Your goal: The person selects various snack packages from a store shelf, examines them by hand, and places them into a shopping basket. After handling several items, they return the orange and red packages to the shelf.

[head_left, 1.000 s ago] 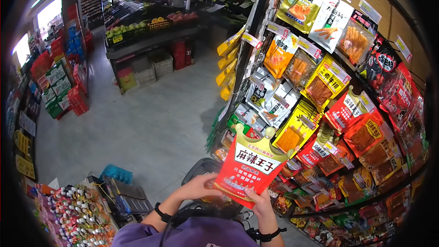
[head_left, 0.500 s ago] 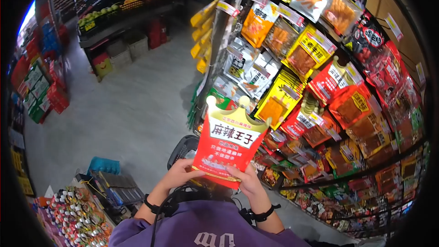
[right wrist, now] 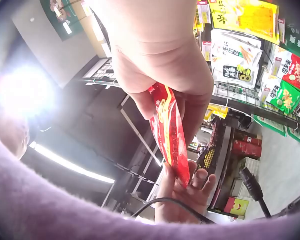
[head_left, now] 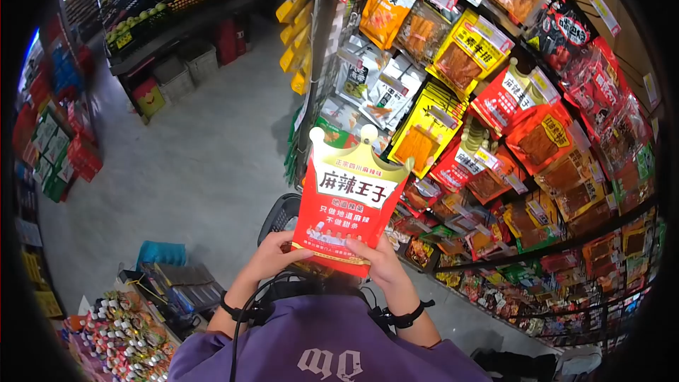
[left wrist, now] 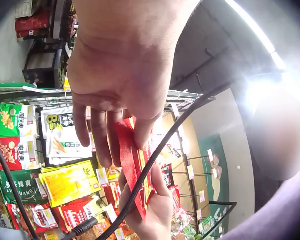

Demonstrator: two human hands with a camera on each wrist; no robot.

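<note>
A red snack bag (head_left: 339, 230) with a gold crown-shaped top is held upright in front of the chest, its printed front facing up at the head camera. My left hand (head_left: 272, 257) pinches its lower left corner, thumb on the front and fingers behind. At the lower right, my right hand (head_left: 387, 264) grips the bag with the thumb lying across the front. Seen edge-on in the left wrist view, the bag (left wrist: 132, 165) sits between both hands. The right wrist view shows the red bag (right wrist: 171, 137) between the right thumb and fingers.
Hanging snack bags (head_left: 472, 55) fill a rack close on the right, with price tags along its hooks. A dark basket (head_left: 277, 218) is behind the left hand. A fruit stand (head_left: 131, 60) stands across the grey floor (head_left: 205, 148). Small packaged goods (head_left: 124, 329) are at lower left.
Both hands have drawn the snack bag left and slightly up in the head view. The rack and fruit stand have shifted left and up as the head turned. Both hands keep hold of the bag.
</note>
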